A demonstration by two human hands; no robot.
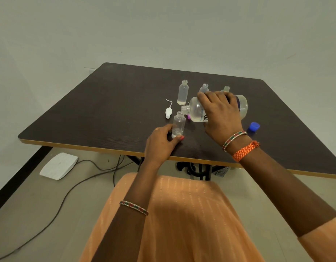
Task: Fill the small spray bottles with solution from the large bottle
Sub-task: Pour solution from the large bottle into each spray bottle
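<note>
Now pouring | right hand [222,114] gripped large bottle [196,110], left hand [161,143] held small bottle [179,125] | risk: narrow neck, overtilt could spill

On the table [106,103], the large bottle [196,110] lies tipped sideways, its neck directly above the nearest small bottle [179,124]. Three small bottles [183,92] stand behind. A spray nozzle [168,111] lies to the left; a cap [254,126] to the right.

Left hand [162,141] pinching low; right hand [221,112] curled, gripping overhand.
</note>
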